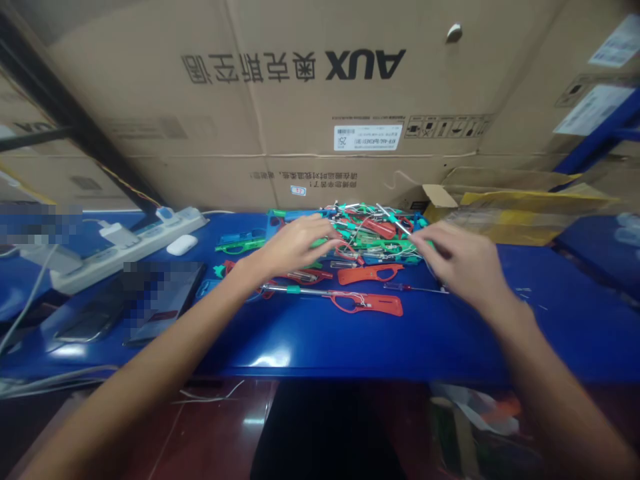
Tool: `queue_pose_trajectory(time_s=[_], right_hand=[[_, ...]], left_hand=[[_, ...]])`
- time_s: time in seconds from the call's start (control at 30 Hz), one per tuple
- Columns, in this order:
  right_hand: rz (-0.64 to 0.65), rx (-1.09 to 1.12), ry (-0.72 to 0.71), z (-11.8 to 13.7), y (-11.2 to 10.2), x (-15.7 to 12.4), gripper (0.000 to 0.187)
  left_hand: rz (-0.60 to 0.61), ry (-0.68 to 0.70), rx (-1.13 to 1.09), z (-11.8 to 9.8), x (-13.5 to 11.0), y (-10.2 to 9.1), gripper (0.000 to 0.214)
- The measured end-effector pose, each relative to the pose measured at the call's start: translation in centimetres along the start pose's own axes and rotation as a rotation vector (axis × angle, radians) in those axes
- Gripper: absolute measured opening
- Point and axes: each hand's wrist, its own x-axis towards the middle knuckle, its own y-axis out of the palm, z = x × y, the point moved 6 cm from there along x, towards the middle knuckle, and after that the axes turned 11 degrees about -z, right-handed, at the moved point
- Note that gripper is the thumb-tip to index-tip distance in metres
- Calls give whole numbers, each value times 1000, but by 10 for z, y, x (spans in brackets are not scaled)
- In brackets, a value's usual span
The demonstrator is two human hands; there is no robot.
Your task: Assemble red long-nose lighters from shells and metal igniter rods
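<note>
My left hand (305, 243) reaches over a heap of lighter parts (370, 230), thumb and fingers a little apart. Its fingertips are close to red pieces, and I cannot make out anything held. My right hand (457, 257) is closed on the near end of a thin metal tube (397, 222) with a green collar, tilted over the heap. In front lies a red lighter handle half (373, 303) with white wires, joined to a long metal tube (300, 290). Behind it is an orange-red handle half (370, 273). A screwdriver (410, 288) lies near my right hand.
A large cardboard box (300, 120) stands along the back. On the left are a power strip (135, 247) with plugs, a white mouse-like object (182, 245) and a dark phone-like slab (95, 317). A small open carton (500, 217) sits at the back right of the blue table (425, 347).
</note>
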Motion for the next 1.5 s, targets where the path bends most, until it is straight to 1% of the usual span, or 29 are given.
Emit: queue_pose_trajectory(time_s=[0.03, 0.1, 0.13, 0.2, 0.23, 0.27, 0.33, 0.43, 0.5, 0.57, 0.63, 0.67, 0.73, 0.8, 0.87, 0.93, 1.0, 1.07, 1.13, 1.2, 1.27, 1.3, 1.4, 1.5], right_hand=[[17, 3, -21, -17, 6, 13, 23], [-28, -29, -30, -45, 18, 32, 26], [-66, -36, -25, -55, 24, 36, 27], [-135, -44, -17, -64, 34, 33, 31], [-134, -46, -23, -64, 40, 27, 33], [-104, -47, -33, -62, 46, 21, 34], [-47, -40, -48, -54, 53, 7, 35], [-11, -6, -31, -44, 55, -3, 34], [33, 33, -28, -41, 57, -3, 34], [99, 79, -39, -38, 62, -2, 34], [128, 122, -37, -36, 64, -1, 33], [120, 142, -25, -36, 64, -1, 32], [64, 187, 17, -37, 61, 0, 30], [-3, 227, 58, -38, 58, 1, 29], [-39, 239, 84, -38, 56, 1, 29], [-24, 225, 76, -34, 58, 0, 29], [35, 187, 26, -25, 65, -1, 27], [112, 124, -66, -11, 77, 0, 25], [199, 55, -171, 5, 94, 2, 27], [275, -15, -257, 17, 113, 7, 35], [319, -92, -320, 24, 130, 14, 43], [334, -124, -348, 26, 138, 17, 44], [378, -188, -394, 30, 152, 23, 32], [402, -192, -364, 29, 151, 26, 22]], left_hand=[[2, 11, 35, 2, 4, 3, 29], [-30, -2, 108, 7, 8, 8, 30], [-53, -15, 136, 10, 7, 10, 30], [-80, -45, 162, 15, 0, 12, 30], [-73, -59, 156, 16, -4, 12, 30], [-52, -77, 137, 17, -9, 13, 31], [19, -136, 26, 16, -16, 13, 30], [197, -264, -266, 8, -22, 18, 28], [320, -291, -397, 0, -24, 23, 25], [411, -286, -425, -6, -27, 27, 22], [473, -316, -429, -7, -32, 32, 21], [500, -338, -443, -6, -34, 34, 21], [535, -367, -474, -5, -37, 37, 22], [541, -379, -466, -5, -39, 38, 22], [560, -390, -440, -6, -40, 39, 24], [597, -407, -429, -9, -40, 41, 28], [628, -413, -425, -14, -40, 42, 30], [632, -403, -411, -19, -38, 43, 31], [620, -387, -383, -21, -35, 43, 32], [597, -389, -367, -20, -34, 43, 31], [571, -400, -374, -18, -33, 44, 29], [560, -404, -383, -16, -33, 44, 29], [492, -404, -401, -11, -30, 38, 36], [366, -427, -344, -1, -25, 19, 40]])
